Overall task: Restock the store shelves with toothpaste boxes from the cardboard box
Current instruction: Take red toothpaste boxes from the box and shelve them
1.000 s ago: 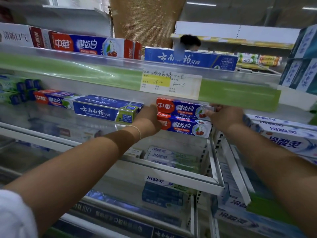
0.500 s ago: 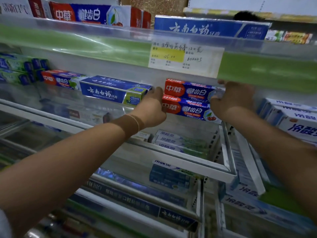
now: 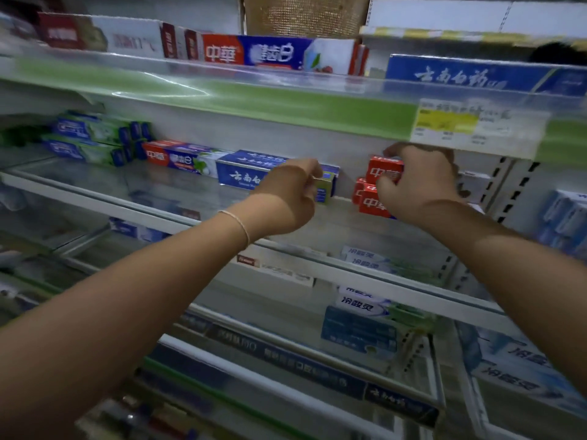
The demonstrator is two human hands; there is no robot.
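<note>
Rectangular red cardboard boxes [image 3: 378,185], stacked

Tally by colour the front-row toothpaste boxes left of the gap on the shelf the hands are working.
Green-and-blue boxes: 2
Red-and-blue box: 1
Blue box, green end, gripped by left hand: 1
Total: 4
Right hand grips a red box beyond the gap, uncounted.

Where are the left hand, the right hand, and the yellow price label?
left hand [image 3: 287,198]: head view, back of the hand.
right hand [image 3: 419,182]: head view, back of the hand.
yellow price label [image 3: 448,120]: head view, yellow patch.
</note>
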